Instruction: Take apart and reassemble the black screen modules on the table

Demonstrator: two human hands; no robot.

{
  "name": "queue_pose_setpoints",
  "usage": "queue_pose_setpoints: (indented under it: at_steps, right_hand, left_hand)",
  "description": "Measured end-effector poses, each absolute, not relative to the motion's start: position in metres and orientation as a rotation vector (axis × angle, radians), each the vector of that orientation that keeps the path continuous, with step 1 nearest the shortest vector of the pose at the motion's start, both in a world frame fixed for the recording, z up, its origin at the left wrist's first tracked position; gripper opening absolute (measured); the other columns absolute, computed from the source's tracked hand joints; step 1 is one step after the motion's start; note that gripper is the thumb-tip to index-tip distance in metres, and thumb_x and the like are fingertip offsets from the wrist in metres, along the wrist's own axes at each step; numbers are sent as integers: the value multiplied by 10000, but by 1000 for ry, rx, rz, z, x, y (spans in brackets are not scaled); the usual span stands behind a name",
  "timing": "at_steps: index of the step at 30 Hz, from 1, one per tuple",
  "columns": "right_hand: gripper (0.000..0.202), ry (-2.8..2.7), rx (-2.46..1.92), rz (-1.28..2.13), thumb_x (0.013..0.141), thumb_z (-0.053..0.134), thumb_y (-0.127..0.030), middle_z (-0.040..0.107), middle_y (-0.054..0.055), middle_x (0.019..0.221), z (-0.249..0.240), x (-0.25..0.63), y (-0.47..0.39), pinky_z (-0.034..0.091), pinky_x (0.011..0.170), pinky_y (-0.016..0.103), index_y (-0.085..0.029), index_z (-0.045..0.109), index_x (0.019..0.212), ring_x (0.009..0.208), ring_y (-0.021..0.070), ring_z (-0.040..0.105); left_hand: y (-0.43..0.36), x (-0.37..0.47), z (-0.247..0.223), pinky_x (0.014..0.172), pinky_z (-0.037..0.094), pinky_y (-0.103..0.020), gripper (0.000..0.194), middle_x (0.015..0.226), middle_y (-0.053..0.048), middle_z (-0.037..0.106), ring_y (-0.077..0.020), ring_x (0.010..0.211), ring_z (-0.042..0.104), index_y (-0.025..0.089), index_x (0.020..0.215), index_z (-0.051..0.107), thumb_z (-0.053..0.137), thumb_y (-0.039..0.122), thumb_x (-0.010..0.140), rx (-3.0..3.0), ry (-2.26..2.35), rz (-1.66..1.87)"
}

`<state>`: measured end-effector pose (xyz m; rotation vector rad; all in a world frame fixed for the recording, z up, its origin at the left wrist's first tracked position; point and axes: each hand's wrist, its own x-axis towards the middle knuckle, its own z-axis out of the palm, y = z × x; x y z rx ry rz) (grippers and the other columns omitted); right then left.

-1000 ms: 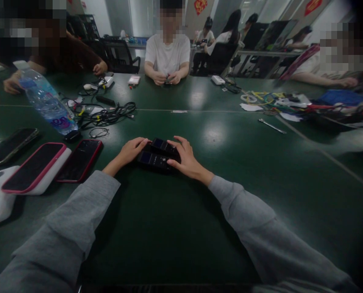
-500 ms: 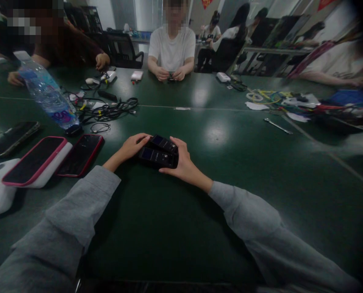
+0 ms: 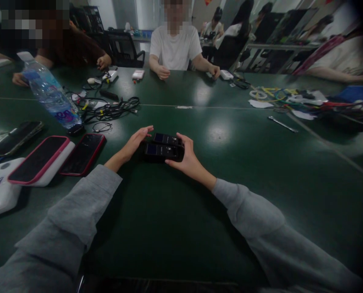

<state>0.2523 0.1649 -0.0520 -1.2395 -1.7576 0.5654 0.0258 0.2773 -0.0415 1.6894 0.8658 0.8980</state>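
Two black devices with small dark screens lie side by side on the green table (image 3: 175, 211), a front one (image 3: 161, 151) and a back one (image 3: 166, 138). My right hand (image 3: 189, 156) wraps round their right ends, thumb at the front one's near edge and fingers at the back one. Just left of the devices is my left hand (image 3: 134, 142), its fingers stretched out and apart from the thumb, holding nothing. The undersides of both devices are hidden.
On the left are a tilted water bottle (image 3: 51, 93), a pink-edged phone (image 3: 39, 159), a red-edged phone (image 3: 84, 154), a white box (image 3: 3, 187) and black cables (image 3: 117, 109). A wrench (image 3: 282, 124) and wires (image 3: 309, 99) lie right. A person (image 3: 175, 47) sits opposite.
The two devices have been straightened into parallel and sit slightly further right. My left hand has come off them and opened. The person opposite has spread their hands apart.
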Motion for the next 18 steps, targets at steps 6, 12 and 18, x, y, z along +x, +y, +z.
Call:
queue_pose_setpoints:
  at_steps: [6,12,18]
  right_hand:
    - [962,-1702,-1148,758,737,796,-408,301,122,1496,-51,258,171,272,1181,556,-276,206,1485,1394,310,337]
    - [944,-1704,-1131,812,757,794,-378,319,109,1512,-51,260,169,256,1192,542,-281,213,1495,1413,301,321]
    - [938,-1707,-1100,812,764,787,-382,307,93,1522,-53,259,170,267,1188,549,-300,206,1496,1419,301,313]
  left_hand:
    - [257,52,-47,1202,212,-476,604,1587,-59,338,-264,1476,281,291,1449,410,320,635,961,1517,816,951]
    - [253,54,-52,1166,295,-475,626,1535,-98,397,-285,1427,359,273,1478,353,343,624,959,1551,826,944]
    - [253,54,-54,1117,364,-464,600,1433,-113,491,-281,1343,453,256,1428,415,327,623,961,1579,848,998]
